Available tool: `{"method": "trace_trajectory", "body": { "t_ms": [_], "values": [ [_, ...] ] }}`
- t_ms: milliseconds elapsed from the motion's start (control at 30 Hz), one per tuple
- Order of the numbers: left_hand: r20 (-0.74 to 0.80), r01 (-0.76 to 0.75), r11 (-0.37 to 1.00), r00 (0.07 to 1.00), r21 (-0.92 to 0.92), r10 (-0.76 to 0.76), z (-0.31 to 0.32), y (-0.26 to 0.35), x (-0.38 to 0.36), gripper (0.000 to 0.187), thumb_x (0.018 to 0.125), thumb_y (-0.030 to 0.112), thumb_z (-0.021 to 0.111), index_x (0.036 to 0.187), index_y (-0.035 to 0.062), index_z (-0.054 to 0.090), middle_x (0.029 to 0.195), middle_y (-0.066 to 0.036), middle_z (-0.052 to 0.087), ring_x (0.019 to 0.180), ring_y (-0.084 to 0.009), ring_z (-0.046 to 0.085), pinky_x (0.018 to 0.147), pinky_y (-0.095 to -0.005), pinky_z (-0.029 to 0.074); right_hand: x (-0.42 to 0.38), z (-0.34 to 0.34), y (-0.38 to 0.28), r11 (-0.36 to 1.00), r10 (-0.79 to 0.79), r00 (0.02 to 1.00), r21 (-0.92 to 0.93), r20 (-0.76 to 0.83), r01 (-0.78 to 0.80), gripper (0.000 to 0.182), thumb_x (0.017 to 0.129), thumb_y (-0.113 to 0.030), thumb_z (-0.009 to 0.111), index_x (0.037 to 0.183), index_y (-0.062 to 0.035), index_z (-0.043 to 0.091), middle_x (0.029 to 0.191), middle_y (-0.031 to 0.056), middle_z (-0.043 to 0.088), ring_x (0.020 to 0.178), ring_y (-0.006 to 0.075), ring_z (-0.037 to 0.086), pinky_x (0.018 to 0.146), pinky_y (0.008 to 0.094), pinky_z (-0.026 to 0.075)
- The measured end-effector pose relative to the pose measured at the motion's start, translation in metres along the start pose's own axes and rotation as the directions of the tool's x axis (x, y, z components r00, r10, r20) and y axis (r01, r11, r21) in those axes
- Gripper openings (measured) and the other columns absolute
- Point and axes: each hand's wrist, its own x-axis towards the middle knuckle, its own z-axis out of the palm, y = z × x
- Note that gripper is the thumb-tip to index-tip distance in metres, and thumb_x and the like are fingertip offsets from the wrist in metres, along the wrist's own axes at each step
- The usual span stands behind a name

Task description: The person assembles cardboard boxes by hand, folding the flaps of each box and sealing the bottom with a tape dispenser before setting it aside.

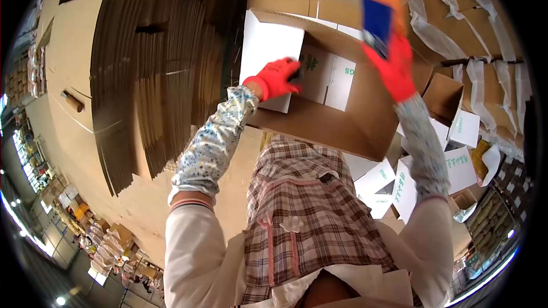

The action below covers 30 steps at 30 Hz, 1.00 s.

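Note:
An open cardboard box (pixel 365 120) with white and brown inner faces lies in front of my body. My left hand (pixel 278 78), in a red glove, is over the box's white panel (pixel 268 43), its fingers curled at a small dark object (pixel 295 73) that I cannot identify. Above the box's right side, my right hand (pixel 394 65), also red-gloved and blurred by motion, grips a blue and orange tool (pixel 378 17), which looks like a tape dispenser. Green print shows on the white part inside the box.
Stacks of flat cardboard (pixel 154 85) stand on the left, with a small brown roller-like item (pixel 72 101) beyond them. White boxes with green print (pixel 404 188) lie at the right. Farther right are cartons with white paper lining (pixel 479 17).

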Motion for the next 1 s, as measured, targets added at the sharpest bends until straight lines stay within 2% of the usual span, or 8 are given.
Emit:
{"method": "trace_trajectory", "body": {
  "t_ms": [33, 167, 467, 600, 700, 833, 867, 1000],
  "values": [
    [0.134, 0.090, 0.986, 0.985, 0.142, -0.110, 0.010, -0.005, -0.001, 0.054, 0.071, 0.036, 0.071, 0.111, 0.0032, 0.056, 0.111, -0.018, 0.052, 0.104, -0.0355, 0.051, 0.089, -0.0403, 0.043, -0.021, -0.019, -0.003, 0.936, 0.091, 0.996, 0.341, 0.003, -0.087, 0.048, 0.078, -0.022, 0.070, 0.118, -0.0029, 0.051, 0.115, 0.0144, 0.058, 0.102, 0.0304, 0.057, 0.086, 0.0389, 0.046],
    [0.276, 0.137, 0.927, 0.930, 0.348, -0.241, 0.023, -0.023, 0.002, 0.055, 0.072, 0.044, 0.069, 0.112, 0.0081, 0.059, 0.129, -0.016, 0.045, 0.116, -0.0368, 0.045, 0.098, -0.0422, 0.039, -0.126, 0.004, 0.037, 0.975, -0.159, 0.851, -0.058, 0.500, 0.216, 0.064, 0.070, -0.031, 0.076, 0.121, -0.0017, 0.052, 0.110, 0.0163, 0.059, 0.102, 0.0339, 0.056, 0.090, 0.0416, 0.045],
    [-0.143, 0.234, 0.875, 0.971, 0.424, -0.191, -0.033, 0.059, -0.129, 0.055, 0.077, 0.035, 0.070, 0.123, 0.0078, 0.055, 0.132, -0.016, 0.049, 0.125, -0.0393, 0.040, 0.107, -0.0474, 0.027, -0.073, 0.147, 0.033, 0.934, -0.312, 0.857, -0.030, 0.411, 0.355, 0.040, 0.084, -0.039, 0.060, 0.099, -0.0022, 0.053, 0.089, 0.0127, 0.057, 0.087, 0.0289, 0.053, 0.084, 0.0357, 0.042],
    [-0.620, 0.272, 0.962, 0.753, -0.013, -0.222, -0.010, -0.006, -0.057, 0.072, 0.078, 0.032, 0.071, 0.136, 0.0046, 0.039, 0.133, -0.018, 0.047, 0.125, -0.0390, 0.040, 0.103, -0.0448, 0.031, -0.022, 0.061, -0.016, 0.866, -0.499, 0.867, 0.063, 0.013, 0.497, 0.042, 0.076, -0.045, 0.067, 0.082, -0.0047, 0.058, 0.084, 0.0133, 0.056, 0.080, 0.0290, 0.055, 0.073, 0.0400, 0.044],
    [-0.707, 0.441, 0.893, 0.605, -0.086, -0.367, 0.015, -0.038, -0.007, 0.072, 0.084, 0.035, 0.066, 0.141, 0.0090, 0.031, 0.131, -0.017, 0.050, 0.113, -0.0309, 0.054, 0.096, -0.0385, 0.040, 0.022, -0.003, 0.017, 0.998, -0.061, 0.974, 0.007, -0.218, 0.064, 0.030, 0.075, -0.025, 0.072, 0.093, -0.0041, 0.061, 0.082, 0.0115, 0.058, 0.071, 0.0252, 0.055, 0.063, 0.0363, 0.044],
    [-0.442, -0.410, 0.247, 0.496, -0.878, -0.747, 0.019, -0.070, -0.017, 0.060, 0.097, 0.044, 0.041, 0.139, 0.0033, 0.032, 0.120, -0.015, 0.059, 0.111, -0.0225, 0.055, 0.097, -0.0358, 0.041, -0.052, 0.041, 0.034, 0.933, 0.314, 0.946, -0.158, -0.087, -0.324, 0.030, 0.073, -0.025, 0.075, 0.089, -0.0029, 0.062, 0.076, 0.0104, 0.061, 0.067, 0.0237, 0.060, 0.063, 0.0338, 0.047],
    [-0.578, -0.351, 0.460, 0.471, -0.816, -0.666, 0.016, -0.064, -0.016, 0.062, 0.097, 0.048, 0.033, 0.138, 0.0008, 0.033, 0.120, -0.017, 0.058, 0.108, -0.0242, 0.056, 0.098, -0.0356, 0.041, -0.082, 0.081, 0.027, 0.868, 0.305, 0.946, 0.441, -0.107, -0.230, 0.044, 0.071, -0.026, 0.077, 0.103, -0.0026, 0.060, 0.087, 0.0113, 0.062, 0.079, 0.0275, 0.061, 0.072, 0.0358, 0.047],
    [-0.637, 0.406, 0.814, 0.508, -0.416, -0.579, 0.029, -0.073, -0.014, 0.041, 0.094, 0.038, 0.047, 0.118, 0.0062, 0.058, 0.111, -0.020, 0.061, 0.107, -0.0361, 0.055, 0.091, -0.0382, 0.043, -0.060, 0.102, -0.007, 0.981, -0.161, 0.974, 0.131, 0.162, 0.140, 0.048, 0.073, -0.026, 0.074, 0.112, -0.0032, 0.057, 0.106, 0.0140, 0.060, 0.097, 0.0330, 0.057, 0.085, 0.0413, 0.043]
  ]
}}
